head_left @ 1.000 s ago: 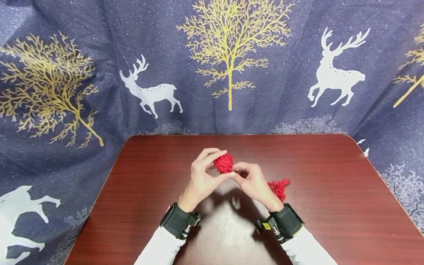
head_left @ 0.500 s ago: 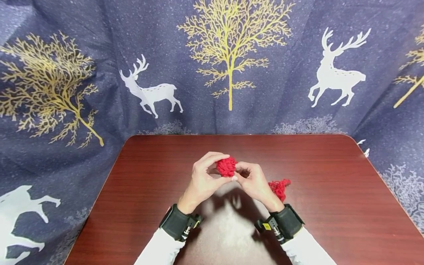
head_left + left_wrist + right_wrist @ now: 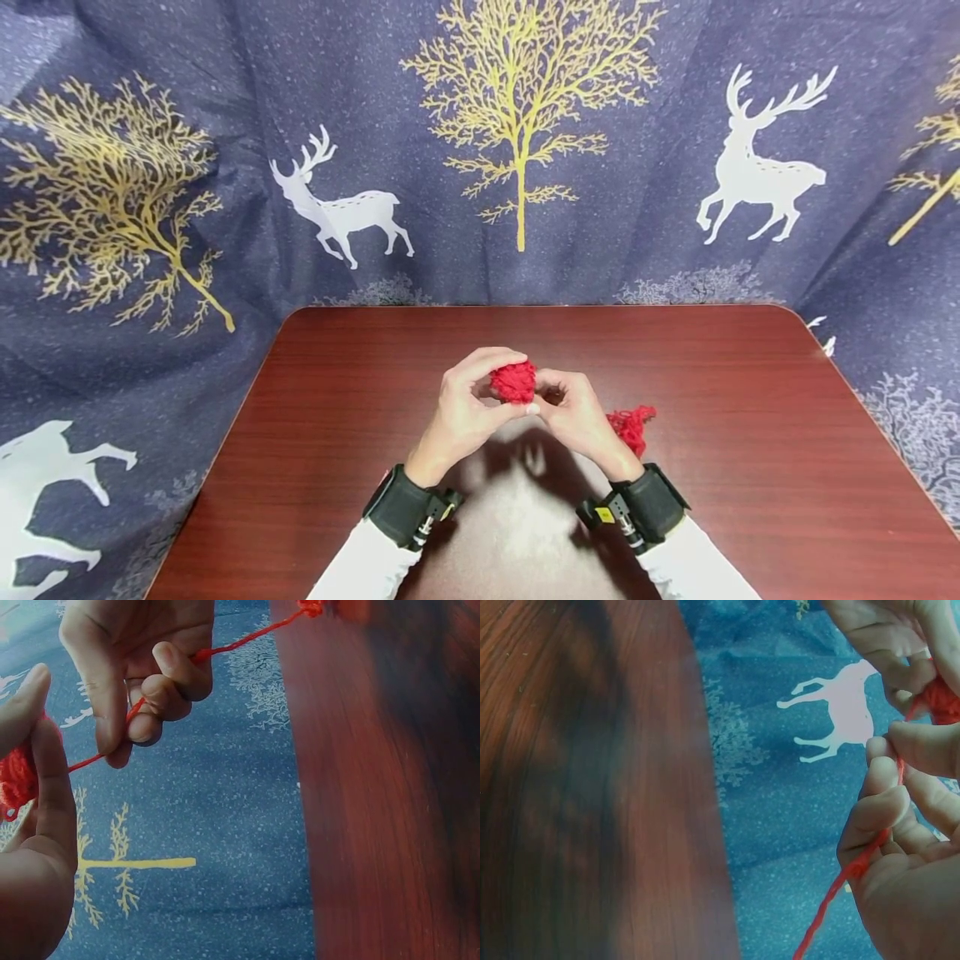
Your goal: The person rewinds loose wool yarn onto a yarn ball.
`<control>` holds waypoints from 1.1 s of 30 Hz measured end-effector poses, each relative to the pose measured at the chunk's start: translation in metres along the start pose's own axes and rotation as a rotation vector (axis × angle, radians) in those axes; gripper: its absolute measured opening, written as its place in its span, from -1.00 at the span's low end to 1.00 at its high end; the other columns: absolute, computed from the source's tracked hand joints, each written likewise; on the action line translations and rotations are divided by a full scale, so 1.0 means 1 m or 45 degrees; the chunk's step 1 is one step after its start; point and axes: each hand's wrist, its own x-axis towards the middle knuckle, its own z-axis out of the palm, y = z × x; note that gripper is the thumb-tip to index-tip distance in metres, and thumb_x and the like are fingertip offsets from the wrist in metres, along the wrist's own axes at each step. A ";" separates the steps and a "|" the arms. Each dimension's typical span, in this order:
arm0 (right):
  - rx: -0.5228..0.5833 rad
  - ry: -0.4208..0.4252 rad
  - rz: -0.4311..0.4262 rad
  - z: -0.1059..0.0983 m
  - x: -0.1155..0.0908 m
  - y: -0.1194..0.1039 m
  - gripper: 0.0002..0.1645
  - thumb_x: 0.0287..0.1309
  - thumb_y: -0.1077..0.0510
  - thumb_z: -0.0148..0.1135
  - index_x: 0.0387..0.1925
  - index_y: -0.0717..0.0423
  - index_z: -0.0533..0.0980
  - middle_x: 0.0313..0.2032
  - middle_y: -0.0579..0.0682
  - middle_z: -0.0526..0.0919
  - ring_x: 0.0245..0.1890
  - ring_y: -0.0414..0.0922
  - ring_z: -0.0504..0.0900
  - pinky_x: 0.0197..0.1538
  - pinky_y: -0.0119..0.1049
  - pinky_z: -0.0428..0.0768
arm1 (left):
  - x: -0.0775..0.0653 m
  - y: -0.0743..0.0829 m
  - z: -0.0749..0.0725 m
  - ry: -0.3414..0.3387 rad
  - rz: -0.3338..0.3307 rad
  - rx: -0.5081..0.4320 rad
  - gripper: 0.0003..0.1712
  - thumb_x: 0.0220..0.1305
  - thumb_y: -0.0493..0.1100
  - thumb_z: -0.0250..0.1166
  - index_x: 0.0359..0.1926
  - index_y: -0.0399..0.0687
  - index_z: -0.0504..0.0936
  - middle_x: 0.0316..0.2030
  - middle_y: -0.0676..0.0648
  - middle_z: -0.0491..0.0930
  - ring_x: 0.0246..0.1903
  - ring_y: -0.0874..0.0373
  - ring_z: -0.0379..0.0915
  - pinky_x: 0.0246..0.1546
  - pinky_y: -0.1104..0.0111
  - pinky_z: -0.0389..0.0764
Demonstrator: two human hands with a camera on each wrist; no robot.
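A small ball of red yarn [image 3: 513, 382] is held above the table by my left hand [image 3: 463, 414], thumb below and fingers over the top. Just right of it, my right hand [image 3: 576, 414] pinches the yarn strand [image 3: 84, 763] between thumb and forefinger. In the right wrist view the strand [image 3: 821, 913] also runs through the curled lower fingers and trails away downward. Beyond my right wrist a loose tangle of red yarn [image 3: 632, 428] lies on the table, partly hidden by the forearm.
The brown wood-grain table [image 3: 360, 358] has rounded far corners. Right behind its far edge hangs a dark blue curtain [image 3: 465, 275] with white deer and golden trees. A black wrist camera strap [image 3: 408, 507] sits on each wrist.
The yarn ball and my left hand have shifted slightly right and toward the body, and the ball has turned a little. My right hand keeps nearly the same place; the tangle stays put.
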 end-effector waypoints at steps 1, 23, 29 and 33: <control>-0.008 0.001 -0.002 0.000 0.000 0.000 -0.74 0.02 0.54 0.31 -0.42 0.15 0.65 -0.52 -0.06 0.63 -0.51 -0.20 0.53 -0.41 -0.44 0.50 | 0.000 0.000 0.000 -0.003 -0.005 -0.003 -0.33 -0.13 -0.43 0.63 0.11 -0.28 0.66 0.06 -0.18 0.61 -0.10 0.08 0.63 -0.29 0.25 0.75; -0.124 0.114 0.127 0.000 -0.006 0.004 -0.95 0.24 0.28 0.36 -0.28 0.11 0.70 -0.44 -0.03 0.70 -0.51 -0.20 0.55 -0.46 -0.39 0.50 | 0.008 0.004 -0.016 -0.140 0.032 0.290 -0.40 0.05 -0.45 0.52 0.17 -0.33 0.63 -0.01 -0.18 0.62 -0.16 0.07 0.66 -0.18 0.42 0.71; -0.151 0.206 0.147 0.000 -0.006 0.005 -0.95 0.24 0.29 0.36 -0.27 0.13 0.70 -0.45 -0.01 0.69 -0.49 -0.18 0.56 -0.43 -0.39 0.51 | 0.008 0.006 -0.020 -0.218 -0.037 0.310 -0.42 0.03 -0.42 0.54 0.15 -0.29 0.65 0.00 -0.15 0.63 -0.16 0.10 0.65 -0.20 0.41 0.71; -0.162 0.290 0.151 0.000 -0.002 0.004 -0.96 0.23 0.31 0.35 -0.28 0.19 0.69 -0.46 -0.01 0.66 -0.49 -0.16 0.55 -0.43 -0.41 0.49 | 0.008 0.008 -0.021 -0.303 -0.122 0.180 -0.44 0.02 -0.43 0.55 0.11 -0.20 0.69 0.00 -0.08 0.64 -0.12 0.13 0.62 -0.14 0.34 0.70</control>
